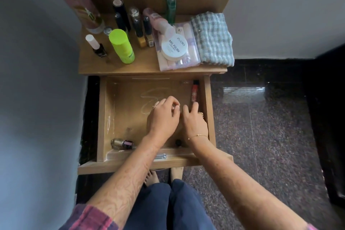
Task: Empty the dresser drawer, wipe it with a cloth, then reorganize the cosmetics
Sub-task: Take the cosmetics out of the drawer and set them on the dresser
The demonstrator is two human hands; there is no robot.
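Note:
The wooden drawer (207, 110) is pulled out under the dresser top, and pale smears mark its floor. Both hands are inside it, right of centre. My left hand (163, 117) has its fingers curled together at the tips; whether they pinch something small I cannot tell. My right hand (195, 120) lies beside it, fingers spread on the drawer floor just below a red tube (194, 91) along the right wall. A gold nail polish bottle (122, 144) lies in the front left corner. A small dark cap (178, 142) shows between my wrists.
On the dresser top (141, 63) stand several bottles, a lime-green bottle (122, 46), a clear pouch (188, 61) with a white jar (173, 45) on it, and a folded checked cloth (212, 39). A mirror stands behind. Dark speckled floor lies to the right, a wall to the left.

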